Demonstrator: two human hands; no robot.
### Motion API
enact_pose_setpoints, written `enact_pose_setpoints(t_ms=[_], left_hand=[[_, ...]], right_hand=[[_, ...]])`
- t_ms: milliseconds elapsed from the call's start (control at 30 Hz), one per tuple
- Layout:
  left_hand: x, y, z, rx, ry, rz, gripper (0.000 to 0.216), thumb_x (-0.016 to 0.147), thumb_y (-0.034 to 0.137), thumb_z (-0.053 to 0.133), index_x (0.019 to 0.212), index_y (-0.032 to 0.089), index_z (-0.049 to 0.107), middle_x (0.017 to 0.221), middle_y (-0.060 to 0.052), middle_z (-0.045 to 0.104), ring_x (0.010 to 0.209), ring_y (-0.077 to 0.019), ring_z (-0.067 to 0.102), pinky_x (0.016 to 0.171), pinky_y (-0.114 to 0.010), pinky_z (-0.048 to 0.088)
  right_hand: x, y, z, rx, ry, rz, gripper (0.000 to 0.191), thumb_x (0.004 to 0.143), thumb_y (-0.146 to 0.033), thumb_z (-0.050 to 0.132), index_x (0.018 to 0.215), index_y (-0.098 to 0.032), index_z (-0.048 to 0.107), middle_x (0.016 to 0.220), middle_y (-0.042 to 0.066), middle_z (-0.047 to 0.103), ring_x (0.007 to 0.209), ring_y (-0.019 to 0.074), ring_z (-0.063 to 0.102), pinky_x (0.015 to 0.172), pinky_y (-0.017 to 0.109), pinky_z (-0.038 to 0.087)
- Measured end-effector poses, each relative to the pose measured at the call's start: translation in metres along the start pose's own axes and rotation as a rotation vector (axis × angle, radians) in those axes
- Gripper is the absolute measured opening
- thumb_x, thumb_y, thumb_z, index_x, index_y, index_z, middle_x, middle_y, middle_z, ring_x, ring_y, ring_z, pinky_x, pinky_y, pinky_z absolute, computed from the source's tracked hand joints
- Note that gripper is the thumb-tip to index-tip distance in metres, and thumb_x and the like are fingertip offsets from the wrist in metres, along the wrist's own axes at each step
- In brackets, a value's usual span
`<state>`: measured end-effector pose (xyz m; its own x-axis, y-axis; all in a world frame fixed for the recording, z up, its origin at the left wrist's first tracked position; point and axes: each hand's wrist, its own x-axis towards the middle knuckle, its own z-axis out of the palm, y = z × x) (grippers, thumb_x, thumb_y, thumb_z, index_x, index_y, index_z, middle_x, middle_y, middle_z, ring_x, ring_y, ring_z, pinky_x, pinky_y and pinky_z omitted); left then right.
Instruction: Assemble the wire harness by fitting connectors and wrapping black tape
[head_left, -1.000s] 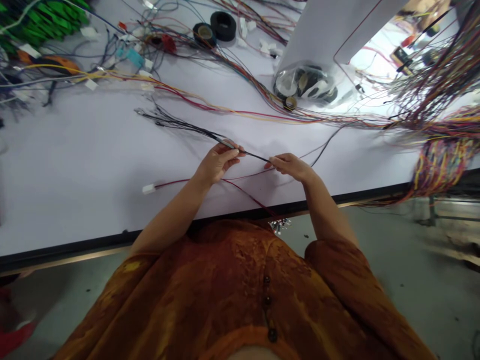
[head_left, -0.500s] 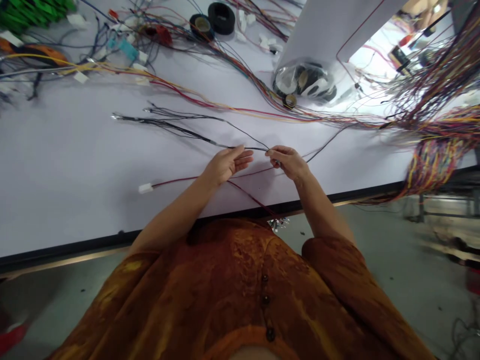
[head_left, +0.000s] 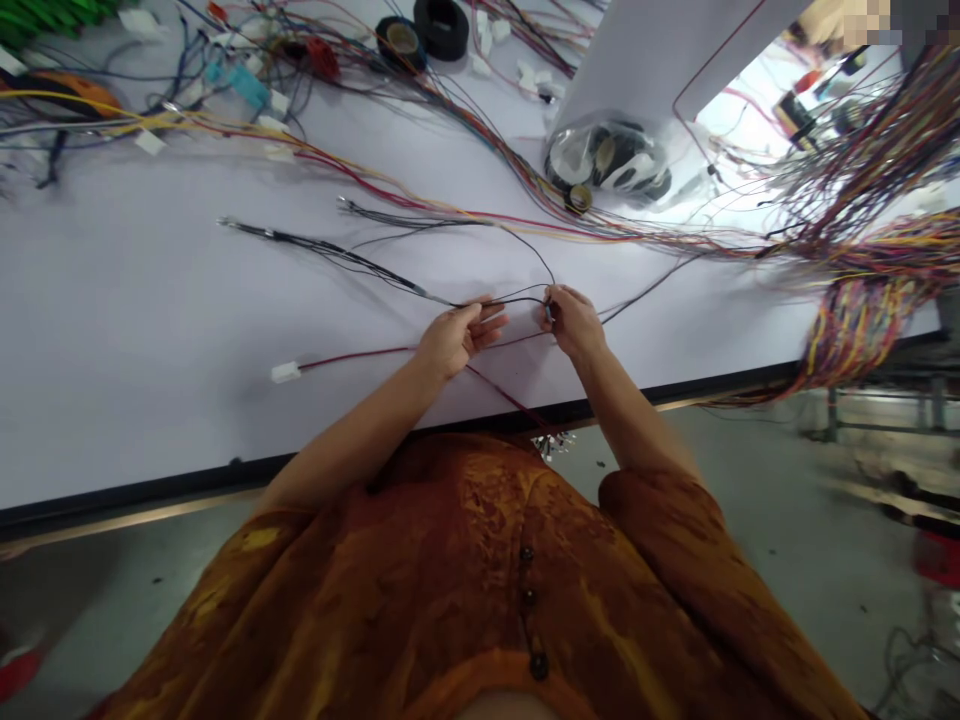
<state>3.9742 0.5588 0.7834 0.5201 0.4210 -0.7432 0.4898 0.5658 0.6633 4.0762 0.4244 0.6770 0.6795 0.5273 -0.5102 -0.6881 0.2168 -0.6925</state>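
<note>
A bundle of black wires (head_left: 360, 264) with metal ends lies toward the left and runs up to my hands. My left hand (head_left: 456, 338) pinches it between thumb and index finger, the other fingers held out. With fingertips closed, my right hand (head_left: 576, 320) grips the black wires a little further right. A thinner group of black wires (head_left: 420, 218) loops from the table up into the right hand. Under my hands passes a dark red wire (head_left: 352, 355) with a white connector (head_left: 286, 372) at its left end.
Red and yellow wires (head_left: 450, 212) stretch across the table behind my hands. Black tape rolls (head_left: 441, 28) and a plastic bag of rolls (head_left: 611, 160) lie further back. A thick wire bundle (head_left: 855, 330) hangs over the table's front edge (head_left: 720, 385) at right.
The thinner black wire group has slid to the right, and its loop now bulges higher near my right hand. My right hand has turned slightly; my left hand stays nearly in place.
</note>
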Motion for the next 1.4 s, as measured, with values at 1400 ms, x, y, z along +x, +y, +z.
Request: enact_pose_setpoints(t_ms=[1400], left_hand=[[-0.116, 0.109, -0.172, -0.006, 0.215, 0.634, 0.011, 0.094, 0.022, 0.066, 0.098, 0.014, 0.073, 0.085, -0.004, 0.075, 0.057, -0.0041, 0.063, 0.052, -0.011, 0.051]], right_hand=[[-0.034, -0.014, 0.178, -1.353, -0.668, -0.580, 0.023, 0.096, -0.028, 0.053, 0.105, -0.019, 0.072, 0.098, 0.009, 0.072, 0.093, 0.0239, 0.064, 0.083, 0.033, 0.046]])
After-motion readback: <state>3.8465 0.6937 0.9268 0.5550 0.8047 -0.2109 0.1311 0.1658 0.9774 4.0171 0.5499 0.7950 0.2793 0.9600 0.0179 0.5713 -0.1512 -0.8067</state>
